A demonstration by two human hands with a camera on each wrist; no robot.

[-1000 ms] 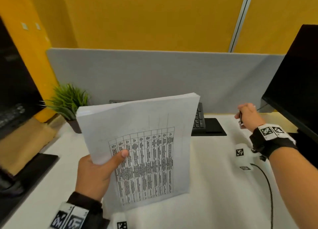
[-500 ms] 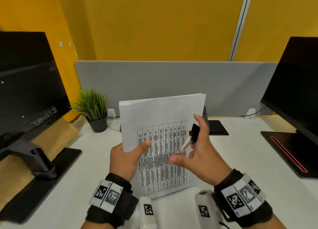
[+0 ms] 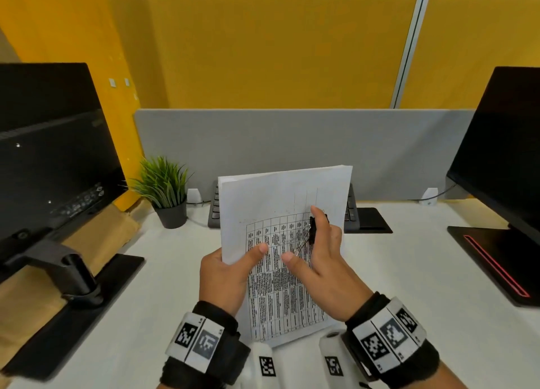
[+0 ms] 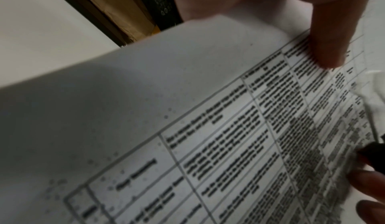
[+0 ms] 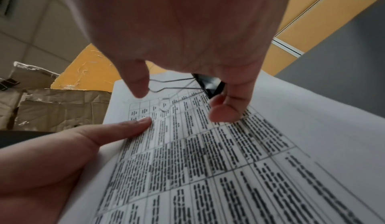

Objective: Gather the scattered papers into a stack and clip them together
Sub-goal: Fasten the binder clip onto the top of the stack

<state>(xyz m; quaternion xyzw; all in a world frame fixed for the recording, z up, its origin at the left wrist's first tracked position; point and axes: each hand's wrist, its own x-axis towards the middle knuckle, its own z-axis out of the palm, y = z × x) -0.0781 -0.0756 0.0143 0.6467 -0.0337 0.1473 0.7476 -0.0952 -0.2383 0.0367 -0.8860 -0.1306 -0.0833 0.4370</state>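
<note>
A stack of white papers [image 3: 271, 201] with a printed table on top is held upright above the desk. My left hand [image 3: 225, 274] grips its left edge, thumb [image 4: 327, 46] pressed on the top sheet [image 4: 187, 112]. My right hand [image 3: 321, 257] hovers in front of the stack and holds a black binder clip [image 3: 312, 229] between its fingers, the wire handles [image 5: 172, 82] pointing toward the thumb. In the right wrist view the clip [image 5: 210, 84] sits over the table print of the papers [image 5: 270, 161], near my left thumb [image 5: 125, 128].
A white desk [image 3: 409, 271] carries a keyboard [image 3: 214, 210] behind the papers, a potted plant [image 3: 166, 193] at the left, a monitor [image 3: 49, 160] on a stand at far left, and another monitor [image 3: 502, 160] at right. A grey partition [image 3: 292, 143] closes the back.
My right hand came from the far right of the desk with the clip to the front of the stack. The stack has shifted right to the middle and stands more upright.
</note>
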